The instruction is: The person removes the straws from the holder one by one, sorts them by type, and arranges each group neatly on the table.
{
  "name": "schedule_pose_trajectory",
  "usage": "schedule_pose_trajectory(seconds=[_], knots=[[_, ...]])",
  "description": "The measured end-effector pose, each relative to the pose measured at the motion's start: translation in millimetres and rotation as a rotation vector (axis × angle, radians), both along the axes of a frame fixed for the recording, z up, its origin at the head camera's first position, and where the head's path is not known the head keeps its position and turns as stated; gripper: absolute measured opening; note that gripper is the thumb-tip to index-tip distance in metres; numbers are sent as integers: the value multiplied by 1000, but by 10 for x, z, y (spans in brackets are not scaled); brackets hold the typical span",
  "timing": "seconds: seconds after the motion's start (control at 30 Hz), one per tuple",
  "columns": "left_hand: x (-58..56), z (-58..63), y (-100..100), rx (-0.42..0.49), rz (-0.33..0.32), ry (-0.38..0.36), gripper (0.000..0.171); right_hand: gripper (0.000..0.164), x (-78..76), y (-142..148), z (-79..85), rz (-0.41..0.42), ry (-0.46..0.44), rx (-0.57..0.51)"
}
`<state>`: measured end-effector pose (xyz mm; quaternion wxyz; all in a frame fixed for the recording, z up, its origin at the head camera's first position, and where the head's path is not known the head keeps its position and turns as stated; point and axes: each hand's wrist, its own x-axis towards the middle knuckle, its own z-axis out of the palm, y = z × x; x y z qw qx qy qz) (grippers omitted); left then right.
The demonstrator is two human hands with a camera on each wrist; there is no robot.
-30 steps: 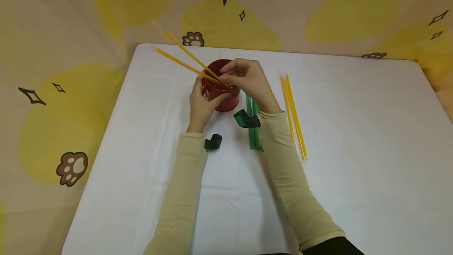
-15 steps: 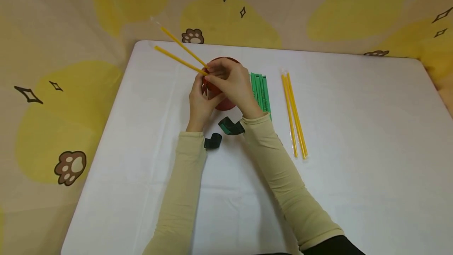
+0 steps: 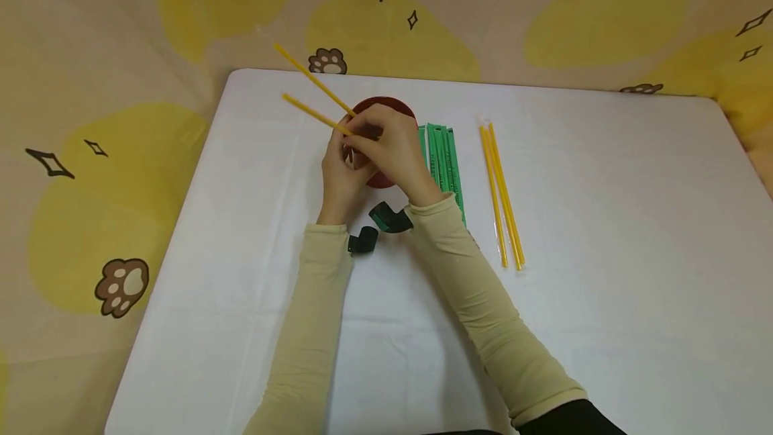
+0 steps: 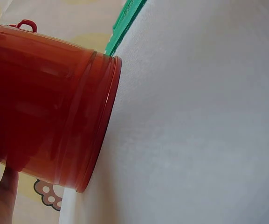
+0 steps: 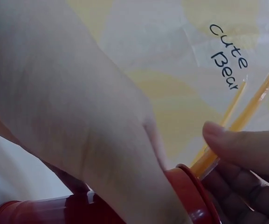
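My left hand (image 3: 341, 183) grips the side of a red bucket (image 3: 382, 180), which stands upright on the table; its glossy wall (image 4: 45, 102) fills much of the left wrist view. Two yellow drinking straws in clear wrappers slant out to the upper left at the bucket's rim. Between thumb and fingers, my right hand (image 3: 394, 146) pinches the lower straw (image 3: 315, 113) just at the rim. The upper straw (image 3: 313, 79) leans beside it, its lower end hidden behind the right hand. Close up, the right wrist view shows the thumb (image 5: 237, 142) over a straw (image 5: 258, 98).
Several green stick packets (image 3: 445, 156) lie right of the bucket, partly covered by the right arm. Farther right, several wrapped yellow straws (image 3: 504, 200) lie on the white table (image 3: 616, 240). A patterned cloth backdrop (image 3: 495, 12) rises behind the table.
My right hand has moved left from inside the rim, across the bucket's opening, uncovering the green packets. The lower straw's free end has shifted towards the bucket. The left hand keeps its hold.
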<state>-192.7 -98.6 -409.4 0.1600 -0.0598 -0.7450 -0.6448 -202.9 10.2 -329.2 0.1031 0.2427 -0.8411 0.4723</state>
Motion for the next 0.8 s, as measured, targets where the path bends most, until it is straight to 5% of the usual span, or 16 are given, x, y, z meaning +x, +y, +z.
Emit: schedule_pose_trajectory(seconds=[0.43, 0.8], knots=[[-11, 19, 19, 38, -2, -13, 79, 16, -30, 149, 81, 9, -146, -448], [-33, 4, 25, 34, -8, -20, 78, 14, -50, 311, 136, -51, -187, -611]])
